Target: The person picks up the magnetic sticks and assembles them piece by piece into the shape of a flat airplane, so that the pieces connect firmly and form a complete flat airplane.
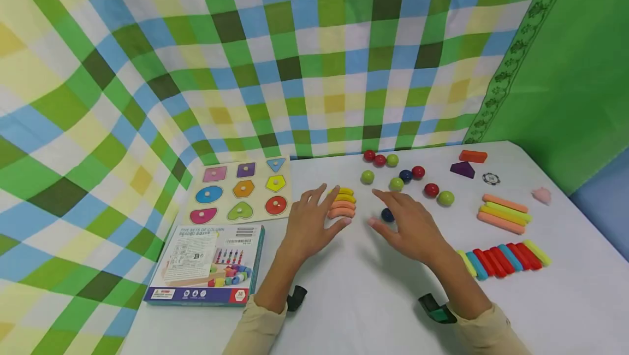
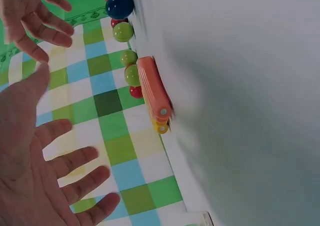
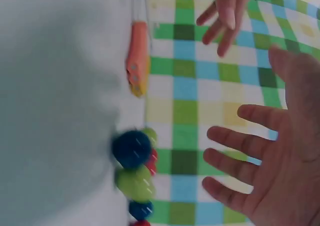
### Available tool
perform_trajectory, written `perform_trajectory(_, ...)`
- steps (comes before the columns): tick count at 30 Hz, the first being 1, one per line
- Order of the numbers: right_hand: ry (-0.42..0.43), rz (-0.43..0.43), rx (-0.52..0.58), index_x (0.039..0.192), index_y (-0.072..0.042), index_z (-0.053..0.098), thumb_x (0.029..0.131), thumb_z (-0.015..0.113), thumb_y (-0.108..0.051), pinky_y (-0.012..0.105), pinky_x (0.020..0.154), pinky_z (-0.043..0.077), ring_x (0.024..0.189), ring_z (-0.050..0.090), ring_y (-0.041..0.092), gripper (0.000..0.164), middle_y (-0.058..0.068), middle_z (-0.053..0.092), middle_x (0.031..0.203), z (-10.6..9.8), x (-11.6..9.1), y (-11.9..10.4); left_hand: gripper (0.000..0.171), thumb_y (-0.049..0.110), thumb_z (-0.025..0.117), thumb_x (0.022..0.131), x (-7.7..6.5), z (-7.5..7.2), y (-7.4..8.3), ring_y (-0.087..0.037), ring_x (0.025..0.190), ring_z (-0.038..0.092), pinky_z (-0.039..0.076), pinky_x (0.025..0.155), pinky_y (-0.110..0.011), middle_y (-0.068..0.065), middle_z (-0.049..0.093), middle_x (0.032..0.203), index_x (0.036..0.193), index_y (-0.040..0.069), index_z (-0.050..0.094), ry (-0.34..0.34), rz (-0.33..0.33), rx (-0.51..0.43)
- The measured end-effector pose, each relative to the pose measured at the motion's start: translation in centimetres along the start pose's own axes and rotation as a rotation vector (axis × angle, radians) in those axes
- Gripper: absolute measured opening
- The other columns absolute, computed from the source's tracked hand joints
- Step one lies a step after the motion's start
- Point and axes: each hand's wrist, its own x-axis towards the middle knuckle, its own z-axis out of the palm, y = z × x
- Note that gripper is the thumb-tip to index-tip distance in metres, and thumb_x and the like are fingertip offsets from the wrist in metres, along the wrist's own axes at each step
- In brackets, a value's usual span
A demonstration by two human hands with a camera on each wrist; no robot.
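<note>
Head view: above the tabletop [image 1: 344, 300], the left hand [image 1: 308, 226] and the right hand [image 1: 411, 226] hang with fingers spread apart. Between them, nearer the left, orange and yellow sticks [image 1: 342, 212] lie in a row. A dark blue ball [image 1: 387, 214] shows partly behind the right; scattered balls [image 1: 431, 190] lie farther back, before a checked cloth [image 1: 334, 71].

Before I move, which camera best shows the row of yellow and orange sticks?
Head: the row of sticks shows from above, colors distinct. Left wrist shows mainly one orange stick; right wrist shows the row small and blurred.
</note>
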Motion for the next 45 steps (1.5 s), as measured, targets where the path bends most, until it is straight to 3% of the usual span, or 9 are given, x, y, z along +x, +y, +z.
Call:
perform_trajectory(6,-0.093,0.013,0.043,0.128,-0.016,0.057,0.085,0.07,-0.039,0.042,0.079,0.05,0.094,0.058,0.019,0.051,0.0,0.065,0.102,2.6,2.4,-1.2,0.044,0.044,0.061,0.09,2.1,0.2,-0.8,-0.024,0.105,0.055,0.048,0.083,-0.042,-0.003,0.061,0.119,0.128,0.022,0.06,-0.051,-0.02,0.02)
perform_trajectory(11,-0.216,-0.037,0.04,0.113,-0.013,0.064,0.083,0.073,-0.025,0.029,0.058,0.042,0.064,0.05,0.013,0.034,-0.006,0.054,0.069,4.2,4.7,-1.9,0.027,0.03,0.067,0.089,4.0,0.8,-1.1,-0.021,0.09,0.062,0.05,0.075,-0.038,0.0,0.068,0.103,0.115,0.021,0.07,-0.165,-0.034,0.037)
perform_trajectory(15,-0.264,-0.037,0.017,0.108,-0.014,0.066,0.082,0.075,-0.021,0.03,0.057,0.04,0.063,0.049,0.014,0.028,-0.005,0.054,0.067,5.4,5.7,-1.9,0.024,0.02,0.067,0.089,4.9,1.2,-1.1,-0.019,0.095,0.062,0.05,0.077,-0.037,0.001,0.068,0.104,0.113,0.02,0.071,-0.237,-0.035,0.052)
perform_trajectory(20,-0.309,0.019,0.015,0.111,-0.013,0.065,0.082,0.075,-0.021,0.03,0.058,0.04,0.062,0.048,0.014,0.031,-0.005,0.048,0.061,5.9,5.8,-1.8,0.023,0.021,0.068,0.088,5.5,1.8,-1.0,-0.017,0.097,0.061,0.05,0.08,-0.037,0.003,0.068,0.105,0.111,0.02,0.071,-0.296,-0.029,0.075)
perform_trajectory(25,-0.309,0.063,0.014,0.108,-0.011,0.064,0.083,0.074,-0.02,0.03,0.064,0.045,0.066,0.05,0.015,0.028,-0.005,0.055,0.07,6.2,6.2,-1.5,0.022,0.03,0.068,0.089,5.8,2.5,-1.1,-0.016,0.088,0.06,0.05,0.077,-0.034,0.003,0.068,0.098,0.107,0.019,0.072,-0.263,-0.033,0.08)
perform_trajectory(30,-0.282,0.079,-0.005,0.093,-0.012,0.066,0.084,0.073,-0.022,0.029,0.064,0.047,0.063,0.051,0.013,0.016,-0.005,0.058,0.07,6.5,6.3,-1.2,0.024,0.038,0.069,0.086,6.1,2.9,-0.9,-0.016,0.072,0.056,0.048,0.067,-0.03,0.002,0.063,0.081,0.096,0.016,0.071,-0.259,-0.053,0.077)
perform_trajectory(37,-0.261,0.11,-0.074,0.077,-0.013,0.064,0.082,0.073,-0.032,0.028,0.051,0.039,0.052,0.047,0.014,0.022,-0.004,0.051,0.057,5.8,4.9,-1.3,0.027,0.039,0.07,0.083,5.3,2.7,-1.1,-0.017,0.058,0.05,0.039,0.052,-0.029,0.002,0.051,0.061,0.079,0.013,0.066,-0.251,-0.142,0.102)
perform_trajectory(45,-0.251,0.169,-0.092,0.075,-0.013,0.063,0.08,0.075,-0.03,0.029,0.053,0.041,0.055,0.047,0.015,0.021,-0.004,0.051,0.059,5.3,3.3,-0.3,0.034,0.044,0.072,0.08,1.5,1.6,-1.2,-0.018,0.055,0.049,0.039,0.051,-0.028,-0.001,0.05,0.061,0.082,0.011,0.064,-0.296,-0.264,0.155)
